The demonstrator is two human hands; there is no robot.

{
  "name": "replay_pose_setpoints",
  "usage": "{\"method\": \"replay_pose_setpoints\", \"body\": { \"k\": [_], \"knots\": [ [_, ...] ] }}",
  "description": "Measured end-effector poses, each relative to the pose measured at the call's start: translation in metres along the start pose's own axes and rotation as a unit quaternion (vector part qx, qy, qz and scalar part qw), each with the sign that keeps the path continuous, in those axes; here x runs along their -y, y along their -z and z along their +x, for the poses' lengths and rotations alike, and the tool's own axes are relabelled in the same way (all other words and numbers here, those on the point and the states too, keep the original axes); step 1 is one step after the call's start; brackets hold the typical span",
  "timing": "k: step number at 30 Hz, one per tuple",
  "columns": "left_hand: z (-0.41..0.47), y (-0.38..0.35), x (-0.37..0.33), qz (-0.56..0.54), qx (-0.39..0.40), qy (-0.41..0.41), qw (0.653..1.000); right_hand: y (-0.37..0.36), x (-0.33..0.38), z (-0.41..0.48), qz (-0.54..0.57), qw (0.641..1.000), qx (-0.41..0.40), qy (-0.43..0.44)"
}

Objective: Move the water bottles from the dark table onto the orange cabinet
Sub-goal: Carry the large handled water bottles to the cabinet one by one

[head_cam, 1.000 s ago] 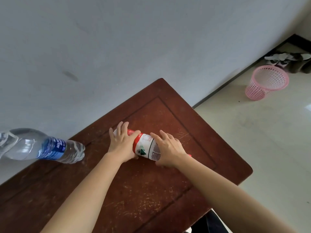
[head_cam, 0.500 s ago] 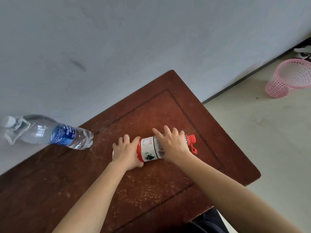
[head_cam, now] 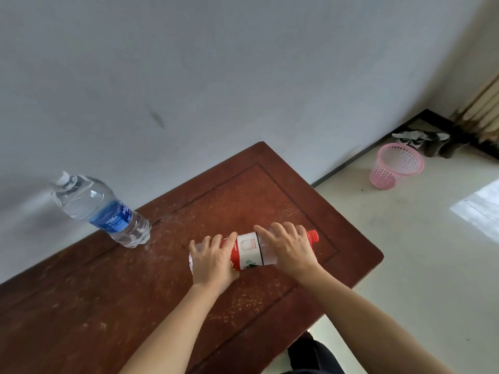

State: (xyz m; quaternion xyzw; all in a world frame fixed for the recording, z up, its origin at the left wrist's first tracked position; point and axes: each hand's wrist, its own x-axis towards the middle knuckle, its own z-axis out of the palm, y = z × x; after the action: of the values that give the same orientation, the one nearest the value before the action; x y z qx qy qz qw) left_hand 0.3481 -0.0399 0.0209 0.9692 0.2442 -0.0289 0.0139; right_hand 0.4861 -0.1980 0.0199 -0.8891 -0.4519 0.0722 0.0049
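While left hand [head_cam: 212, 261] and right hand [head_cam: 289, 248] grip it, the bottle [head_cam: 248, 251] lies sideways, cap [head_cam: 312, 236] rightward.

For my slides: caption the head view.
Left hand and right hand grip a red-capped bottle lying on the dark table; a blue-labelled bottle stands nearby.

Cannot see the base end of the lying clear plastic bottle with red cap and red-and-white label [head_cam: 247, 252]: covered by the left grip [head_cam: 213, 261]. Cannot see its shoulder either, under the right grip [head_cam: 289, 248]. Cannot read the label's small print. Cannot follow the dark red-brown wooden desk [head_cam: 135, 306] past the left and near picture edges. Cannot tell what the blurred dark shapes [head_cam: 432, 143] behind the pink mesh basket [head_cam: 395, 166] at far right are.
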Motion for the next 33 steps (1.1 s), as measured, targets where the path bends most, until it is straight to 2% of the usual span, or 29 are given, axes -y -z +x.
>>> {"method": "replay_pose_setpoints", "body": {
  "k": [5,8,12,19,22,26,33],
  "knots": [
    [-0.003,0.033,-0.010,-0.053,-0.101,-0.095,0.989,0.037,0.002,-0.047,-0.042,0.992,-0.102,-0.067],
    [-0.001,0.069,-0.040,-0.099,-0.179,-0.159,0.966,0.076,-0.012,-0.084,-0.082,0.976,-0.157,-0.125],
    [-0.002,0.137,-0.111,-0.102,-0.269,-0.257,0.922,0.139,-0.045,-0.153,-0.122,0.939,-0.237,-0.217],
    [-0.079,0.254,-0.260,-0.133,-0.391,-0.391,0.823,0.242,-0.082,-0.346,-0.223,0.842,-0.360,-0.335],
    [-0.157,0.279,-0.341,-0.182,-0.412,-0.457,0.767,0.261,-0.086,-0.464,-0.250,0.798,-0.354,-0.419],
    [-0.285,0.285,-0.434,-0.224,-0.384,-0.529,0.723,0.252,-0.073,-0.626,-0.270,0.746,-0.349,-0.498],
    [-0.518,0.288,-0.573,-0.245,-0.347,-0.666,0.614,0.218,-0.022,-0.889,-0.293,0.634,-0.319,-0.641]
  ]
}}
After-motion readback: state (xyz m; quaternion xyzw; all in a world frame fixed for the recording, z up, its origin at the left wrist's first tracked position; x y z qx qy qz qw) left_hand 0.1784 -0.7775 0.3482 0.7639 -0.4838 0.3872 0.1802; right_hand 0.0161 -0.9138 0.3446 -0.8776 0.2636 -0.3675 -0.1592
